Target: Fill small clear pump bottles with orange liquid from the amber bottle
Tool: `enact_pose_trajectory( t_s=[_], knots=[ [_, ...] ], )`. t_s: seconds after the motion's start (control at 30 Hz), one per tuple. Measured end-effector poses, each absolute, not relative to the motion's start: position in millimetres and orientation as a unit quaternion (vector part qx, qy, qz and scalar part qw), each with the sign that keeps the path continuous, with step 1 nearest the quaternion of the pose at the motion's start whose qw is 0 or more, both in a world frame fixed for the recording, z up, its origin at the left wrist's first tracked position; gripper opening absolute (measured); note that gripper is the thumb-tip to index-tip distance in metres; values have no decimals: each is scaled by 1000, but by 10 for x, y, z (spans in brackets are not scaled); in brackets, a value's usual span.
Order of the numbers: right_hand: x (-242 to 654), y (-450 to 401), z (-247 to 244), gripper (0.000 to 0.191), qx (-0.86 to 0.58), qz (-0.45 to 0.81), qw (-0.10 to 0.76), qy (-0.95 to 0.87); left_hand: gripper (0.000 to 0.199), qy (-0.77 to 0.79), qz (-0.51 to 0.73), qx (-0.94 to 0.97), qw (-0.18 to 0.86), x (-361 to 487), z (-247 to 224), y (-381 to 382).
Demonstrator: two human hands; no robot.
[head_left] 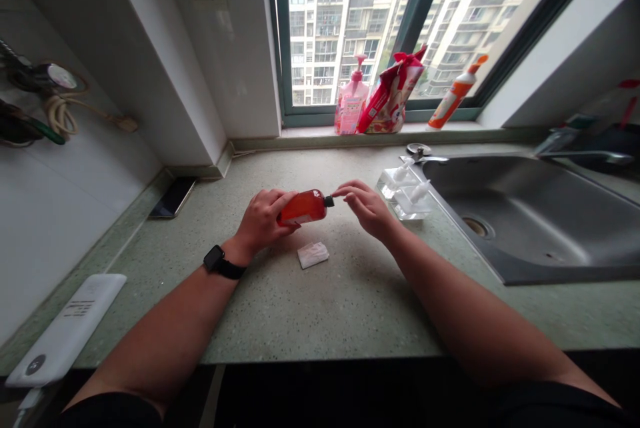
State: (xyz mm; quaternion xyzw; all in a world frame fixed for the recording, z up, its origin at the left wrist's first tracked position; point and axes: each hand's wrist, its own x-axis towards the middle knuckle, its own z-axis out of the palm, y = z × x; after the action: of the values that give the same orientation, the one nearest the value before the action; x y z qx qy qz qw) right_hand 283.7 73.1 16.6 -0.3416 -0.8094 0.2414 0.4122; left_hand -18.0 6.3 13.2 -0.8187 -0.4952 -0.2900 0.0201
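**Red bottle held in the left hand, left of the sink**

We see the left hand (pixel 263 221) closed round the red bottle (pixel 303 208), which lies on its side well left of the steel sink (pixel 520 215). The right hand (pixel 367 208) is partly open, its fingertips (pixel 341 193) at the black cap (pixel 329 201) — touching or just beside it, we cannot tell which. A black watch (pixel 216 259) sits on the left wrist. A folded white paper packet (pixel 313 255) lies on the speckled countertop (pixel 300 321), also left of the sink. Two clear plastic boxes (pixel 404 195) stand just beside the sink's left rim — a pink pump bottle (pixel 353 101), a red-and-white bag (pixel 393 95) and an orange-and-white bottle (pixel 455 95) line the windowsill (pixel 380 129) behind it. A phone (pixel 173 198) and a white power bank (pixel 65 331) lie farther left.
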Motion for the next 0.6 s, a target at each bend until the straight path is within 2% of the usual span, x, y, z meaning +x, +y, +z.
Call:
enact_pose_trajectory(
  t_s=[0.07, 0.1, 0.2, 0.27, 0.33, 0.43, 0.6],
  knots=[
    [2846, 731, 163, 76, -377, 215, 405, -805, 71, -494, -294, -818, 20, -186, 125, 69],
    [2848, 730, 162, 74, -386, 208, 404, -803, 71, -493, -296, -818, 22, -188, 119, 72],
    [2829, 710, 162, 41, -343, 216, 418, -813, 71, -492, -298, -818, 25, -195, 108, 80],
    [2797, 688, 157, 42, -288, 220, 427, -829, 72, -489, -299, -819, 24, -195, 110, 77],
    [2767, 671, 151, 34, -261, 201, 429, -841, 73, -482, -302, -822, 18, -187, 119, 65],
    [2751, 653, 157, 20, -270, 162, 425, -849, 75, -473, -307, -826, 5, -162, 129, 42],
    [2754, 583, 221, 16, -289, 116, 403, -861, 78, -474, -310, -824, -10, -101, 102, 34]
  ],
)
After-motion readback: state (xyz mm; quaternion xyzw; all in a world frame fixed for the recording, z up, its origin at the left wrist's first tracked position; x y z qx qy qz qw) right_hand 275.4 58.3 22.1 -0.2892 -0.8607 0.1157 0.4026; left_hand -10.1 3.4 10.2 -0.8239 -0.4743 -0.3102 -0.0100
